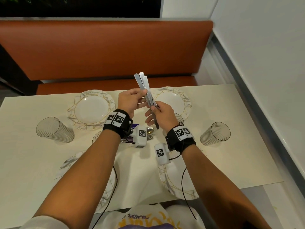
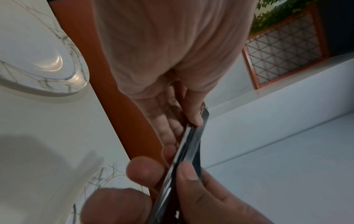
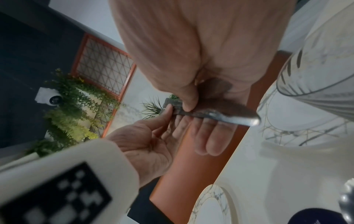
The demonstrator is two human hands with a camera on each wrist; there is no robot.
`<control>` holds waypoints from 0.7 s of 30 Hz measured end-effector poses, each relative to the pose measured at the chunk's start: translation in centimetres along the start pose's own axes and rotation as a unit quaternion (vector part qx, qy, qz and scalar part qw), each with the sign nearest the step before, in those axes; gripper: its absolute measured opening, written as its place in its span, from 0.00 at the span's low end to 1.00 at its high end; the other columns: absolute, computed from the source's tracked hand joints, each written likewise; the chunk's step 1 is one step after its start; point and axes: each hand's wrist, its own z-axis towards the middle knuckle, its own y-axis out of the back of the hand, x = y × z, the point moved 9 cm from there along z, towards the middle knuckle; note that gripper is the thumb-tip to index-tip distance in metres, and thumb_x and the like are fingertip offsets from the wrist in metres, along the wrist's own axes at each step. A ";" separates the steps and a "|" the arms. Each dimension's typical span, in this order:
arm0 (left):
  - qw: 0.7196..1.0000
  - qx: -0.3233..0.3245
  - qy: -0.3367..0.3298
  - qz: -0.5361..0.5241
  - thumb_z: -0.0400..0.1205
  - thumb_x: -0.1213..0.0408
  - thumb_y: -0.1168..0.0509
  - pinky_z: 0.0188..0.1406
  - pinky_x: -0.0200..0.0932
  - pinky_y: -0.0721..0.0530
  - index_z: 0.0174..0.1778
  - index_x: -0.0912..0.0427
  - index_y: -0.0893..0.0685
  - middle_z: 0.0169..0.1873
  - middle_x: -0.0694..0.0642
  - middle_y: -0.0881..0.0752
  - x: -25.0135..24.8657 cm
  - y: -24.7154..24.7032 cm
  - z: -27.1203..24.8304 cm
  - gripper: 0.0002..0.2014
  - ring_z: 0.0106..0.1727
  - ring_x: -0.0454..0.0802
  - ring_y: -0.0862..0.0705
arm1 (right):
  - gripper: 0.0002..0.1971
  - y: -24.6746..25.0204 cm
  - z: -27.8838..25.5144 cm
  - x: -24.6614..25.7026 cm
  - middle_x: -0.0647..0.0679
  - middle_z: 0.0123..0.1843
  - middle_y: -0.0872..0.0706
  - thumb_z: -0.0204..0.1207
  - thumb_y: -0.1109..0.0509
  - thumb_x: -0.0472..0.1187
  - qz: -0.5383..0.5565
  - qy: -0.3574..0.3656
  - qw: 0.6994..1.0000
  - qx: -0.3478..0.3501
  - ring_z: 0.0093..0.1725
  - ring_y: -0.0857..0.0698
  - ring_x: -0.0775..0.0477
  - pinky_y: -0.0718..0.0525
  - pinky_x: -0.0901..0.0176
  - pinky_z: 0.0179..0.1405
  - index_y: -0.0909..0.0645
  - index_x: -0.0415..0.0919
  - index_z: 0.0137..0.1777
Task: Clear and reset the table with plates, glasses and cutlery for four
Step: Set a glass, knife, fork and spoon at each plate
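Note:
Above the middle of the cream table (image 1: 41, 154) I hold a bundle of steel knives (image 1: 145, 90), three flat handle ends fanned up and away. My left hand (image 1: 142, 95) pinches the bundle between thumb and fingers; my right hand (image 1: 155, 107) grips it lower, the blade tips (image 1: 156, 127) sticking out below. In the left wrist view the knives (image 2: 189, 145) run between both thumbs. The right wrist view shows a rounded blade tip (image 3: 252, 120). Marbled gold-lined plates lie far left (image 1: 91, 109), far right (image 1: 171, 101), near left (image 1: 69, 162) and near right (image 1: 178, 182), partly under my arms.
Ribbed glasses stand at the left (image 1: 52, 129) and right (image 1: 214, 133); two more (image 1: 97, 138) (image 1: 180, 118) peek from behind my wrists. A spoon (image 1: 150, 129) and a fork (image 1: 149, 137) lie mid-table by a purple item (image 1: 135, 126). An orange bench (image 1: 105, 50) lines the far side, a white wall (image 1: 264, 63) the right.

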 end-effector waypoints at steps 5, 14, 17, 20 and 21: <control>0.999 -0.036 -0.012 0.014 0.85 0.69 0.27 0.42 0.46 0.06 0.58 0.68 0.09 0.46 0.61 0.05 -1.0 0.3 1.0 0.08 0.46 0.55 0.04 | 0.10 0.6 0.6 0.0 0.38 0.42 0.09 0.90 0.41 0.36 -0.014 -0.010 1.000 0.000 0.34 0.08 0.34 0.07 0.35 0.36 0.19 0.36 0.61; 0.995 -0.075 -0.030 0.057 0.88 0.66 0.31 0.41 0.42 0.08 0.54 0.61 0.09 0.48 0.60 0.06 -1.3 0.6 4.1 0.05 0.46 0.53 0.05 | 0.10 2.5 2.6 -1.0 0.43 0.44 0.08 0.89 0.41 0.37 -0.090 -0.041 0.995 -0.021 0.29 0.13 0.46 0.17 0.56 0.26 0.22 0.38 0.64; 0.993 -0.109 -0.012 0.038 0.90 0.64 0.32 0.45 0.46 0.06 0.60 0.60 0.10 0.50 0.59 0.06 -0.5 1.6 5.9 0.08 0.47 0.54 0.05 | 0.09 3.5 3.1 -1.4 0.46 0.43 0.07 0.88 0.42 0.36 -0.099 -0.061 0.993 -0.034 0.29 0.15 0.47 0.19 0.57 0.27 0.23 0.39 0.62; 0.989 -0.142 0.025 0.040 0.90 0.69 0.34 0.43 0.46 0.06 0.61 0.62 0.12 0.52 0.61 0.10 1.2 3.0 8.1 0.08 0.45 0.55 0.09 | 0.08 4.9 3.3 -2.1 0.45 0.44 0.09 0.87 0.43 0.35 -0.102 -0.081 0.991 -0.040 0.32 0.16 0.48 0.19 0.58 0.28 0.23 0.41 0.60; 0.987 -0.142 0.048 0.047 0.90 0.72 0.35 0.42 0.46 0.05 0.58 0.63 0.12 0.53 0.63 0.11 2.2 3.2 8.7 0.07 0.46 0.56 0.10 | 0.08 5.3 3.5 -2.3 0.44 0.44 0.10 0.87 0.43 0.36 -0.091 -0.087 0.991 -0.043 0.32 0.17 0.48 0.19 0.57 0.28 0.24 0.40 0.60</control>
